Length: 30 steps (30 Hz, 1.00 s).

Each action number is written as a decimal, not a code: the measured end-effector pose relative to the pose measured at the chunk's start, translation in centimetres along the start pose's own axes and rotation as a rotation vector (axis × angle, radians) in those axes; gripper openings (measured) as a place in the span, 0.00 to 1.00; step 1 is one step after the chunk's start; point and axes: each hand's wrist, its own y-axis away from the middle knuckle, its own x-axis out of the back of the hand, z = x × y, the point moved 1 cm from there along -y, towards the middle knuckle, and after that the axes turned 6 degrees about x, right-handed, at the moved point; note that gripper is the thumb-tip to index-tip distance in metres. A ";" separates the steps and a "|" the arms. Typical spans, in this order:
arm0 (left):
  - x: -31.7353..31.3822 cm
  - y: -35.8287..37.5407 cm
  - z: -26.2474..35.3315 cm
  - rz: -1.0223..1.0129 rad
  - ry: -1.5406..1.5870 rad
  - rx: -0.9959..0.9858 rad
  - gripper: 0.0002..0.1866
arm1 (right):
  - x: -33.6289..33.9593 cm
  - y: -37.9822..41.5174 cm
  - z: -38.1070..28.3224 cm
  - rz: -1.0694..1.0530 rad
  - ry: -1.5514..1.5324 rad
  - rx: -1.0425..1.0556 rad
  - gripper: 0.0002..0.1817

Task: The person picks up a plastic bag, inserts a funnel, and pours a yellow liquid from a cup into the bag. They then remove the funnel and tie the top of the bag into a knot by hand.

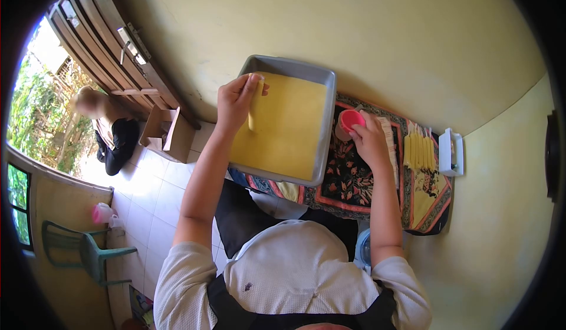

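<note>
Hanging from the left hand's [240, 99] pinched fingers, a slim yellow tube [254, 115] points lengthwise down over yellow liquid [289, 135] in a tray [331, 117]; rightward, the right hand's [371, 138] fingers curl around a pink cup [352, 119]; farther right, similar tubes [418, 151] lie side by side.

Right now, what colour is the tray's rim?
The rim is grey, seen in the head view.

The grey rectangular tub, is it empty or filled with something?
The grey rectangular tub is not empty: smooth yellow contents spread wall to wall; depth unclear.
</note>
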 end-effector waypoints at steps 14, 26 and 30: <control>0.0 -0.4 3.8 -0.047 -0.244 0.022 0.20 | 1.2 -6.0 -10.6 0.195 -0.335 0.203 0.13; -0.4 -1.5 6.7 -0.224 -0.743 0.112 0.23 | -0.2 -3.7 -11.3 0.271 -0.495 0.096 0.08; -1.2 -1.5 8.6 -0.248 -0.782 0.083 0.24 | 0.2 -3.2 -11.0 0.304 -0.510 0.082 0.07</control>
